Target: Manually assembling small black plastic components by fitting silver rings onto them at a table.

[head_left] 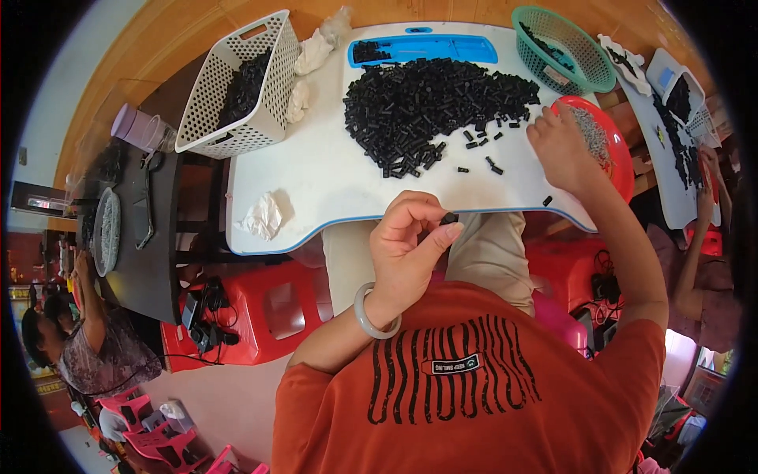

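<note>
White lap table (316,158) with blue edging, taken as the landmark, lies across the person's knees. On its far half: a broad heap of small black cylindrical parts (430,103), with a few strays scattered toward the near right edge. Behind the heap, at the table's far edge: a blue tray (442,47) with a few black parts in its left end. Left hand (407,249), raised just off the table's near edge above the lap, fingers curled, thumb and forefinger pinching one small black part (449,217); a pale bangle (371,316) circles its wrist. Right hand (562,146), at the table's right edge, rests palm down on the rim of a red bowl (620,154) holding small grey metal pieces; whether its fingers grip anything cannot be told. At the table's far right corner: a green mesh basket (564,51). Off the table's far left corner: a white perforated basket (237,87) with more black parts. On the table's near left: a crumpled white tissue (264,217). Below the table's left side: a red plastic stool (253,312).
</note>
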The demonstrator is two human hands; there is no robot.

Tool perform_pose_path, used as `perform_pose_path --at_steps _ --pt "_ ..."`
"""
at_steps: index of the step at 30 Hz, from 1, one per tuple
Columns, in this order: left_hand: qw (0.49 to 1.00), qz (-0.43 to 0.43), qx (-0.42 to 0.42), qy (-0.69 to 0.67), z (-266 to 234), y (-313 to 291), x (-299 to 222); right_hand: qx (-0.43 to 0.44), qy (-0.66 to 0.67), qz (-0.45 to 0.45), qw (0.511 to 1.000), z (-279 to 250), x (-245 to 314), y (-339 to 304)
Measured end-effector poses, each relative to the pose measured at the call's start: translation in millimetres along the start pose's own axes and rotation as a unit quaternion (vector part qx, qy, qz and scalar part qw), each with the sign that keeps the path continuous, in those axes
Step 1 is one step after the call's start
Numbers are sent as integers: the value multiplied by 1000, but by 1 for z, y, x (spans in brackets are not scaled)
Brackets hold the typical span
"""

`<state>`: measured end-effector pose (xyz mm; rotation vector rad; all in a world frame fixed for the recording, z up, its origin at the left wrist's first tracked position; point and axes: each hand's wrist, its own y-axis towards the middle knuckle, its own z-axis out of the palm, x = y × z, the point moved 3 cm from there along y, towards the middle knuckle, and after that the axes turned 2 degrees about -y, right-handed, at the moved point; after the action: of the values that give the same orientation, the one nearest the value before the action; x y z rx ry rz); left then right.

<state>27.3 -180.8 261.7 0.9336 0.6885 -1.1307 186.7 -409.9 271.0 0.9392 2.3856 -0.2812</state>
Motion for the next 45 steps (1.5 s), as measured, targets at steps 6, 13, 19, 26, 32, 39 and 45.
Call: perform_pose_path --at_steps 6,13,19,26,32,39,45 --pt "1000 3 -16 5 -7 9 -6 6 -35 -14 999 17 8 5" --pt "998 22 -55 16 -21 17 0 -87 47 -26 995 14 11 7" --pt "979 66 -158 110 -53 53 -33 -120 212 32 969 -5 16 -3" --pt "705 257 -250 612 -137 144 -106 -119 645 156 738 -20 18 -10" --pt "539 312 -142 769 -106 136 -92 -131 834 138 518 -58 14 -12" --pt "968 43 101 224 22 70 -22 -264 746 96 604 -98 16 -25" --pt "983 -48 161 71 49 53 -7 -309 579 -18 754 -114 23 -28"
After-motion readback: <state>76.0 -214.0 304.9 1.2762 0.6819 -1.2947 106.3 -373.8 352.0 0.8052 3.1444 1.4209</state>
